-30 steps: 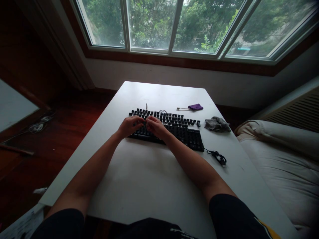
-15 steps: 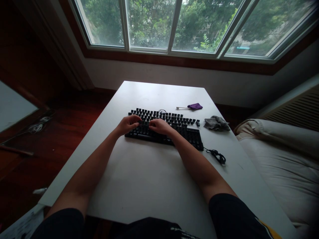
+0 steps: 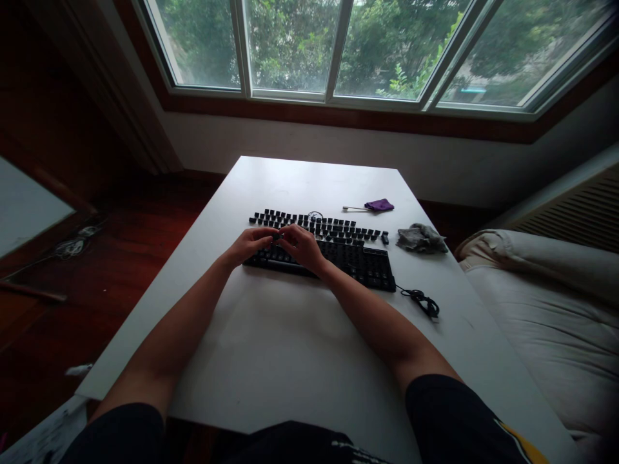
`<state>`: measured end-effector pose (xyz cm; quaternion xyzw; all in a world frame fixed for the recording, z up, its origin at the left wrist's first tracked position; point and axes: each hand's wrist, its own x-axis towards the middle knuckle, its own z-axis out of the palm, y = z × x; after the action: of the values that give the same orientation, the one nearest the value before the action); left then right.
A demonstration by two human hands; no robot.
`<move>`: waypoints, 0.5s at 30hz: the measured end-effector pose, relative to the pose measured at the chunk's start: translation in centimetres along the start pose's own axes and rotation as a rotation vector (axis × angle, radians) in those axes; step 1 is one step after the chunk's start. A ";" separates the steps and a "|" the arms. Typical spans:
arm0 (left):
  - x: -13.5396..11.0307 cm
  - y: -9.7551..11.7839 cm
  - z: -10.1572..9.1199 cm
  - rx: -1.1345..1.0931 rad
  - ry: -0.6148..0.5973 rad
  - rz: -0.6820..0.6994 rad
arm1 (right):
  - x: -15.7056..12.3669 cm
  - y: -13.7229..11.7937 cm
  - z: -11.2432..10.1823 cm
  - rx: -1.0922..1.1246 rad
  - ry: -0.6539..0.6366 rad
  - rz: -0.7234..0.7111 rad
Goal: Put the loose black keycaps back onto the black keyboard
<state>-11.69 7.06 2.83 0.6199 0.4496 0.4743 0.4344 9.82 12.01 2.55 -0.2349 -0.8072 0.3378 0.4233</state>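
Note:
A black keyboard (image 3: 377, 265) lies on the white table in front of me, partly covered by my hands. Just behind it, loose black keycaps (image 3: 338, 225) are laid out in rows. My left hand (image 3: 249, 246) is over the keyboard's left end, its thumb and fingers pinched on a small dark keycap (image 3: 277, 236). From the right, my right hand (image 3: 304, 248) meets it, fingertips closed on the same keycap. The fingers partly hide the keycap.
A purple cloth pouch (image 3: 380, 205) and a thin cotton swab (image 3: 354, 209) lie behind the keycaps. To their right is a crumpled grey rag (image 3: 422, 239). The coiled black cable (image 3: 422, 299) rests by the keyboard's right end. A padded beige seat (image 3: 541, 303) flanks the white table (image 3: 290, 361).
My right hand has moved left and slightly up from the keyboard, so its fingertips now meet those of my left hand. The left hand has barely shifted.

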 end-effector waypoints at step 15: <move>0.0 0.4 0.5 -0.016 0.021 0.013 | -0.3 0.2 0.6 -0.034 0.082 0.007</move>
<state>-11.15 6.95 3.16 0.6143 0.4464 0.4872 0.4313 9.51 11.76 2.05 -0.2587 -0.7939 0.3158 0.4506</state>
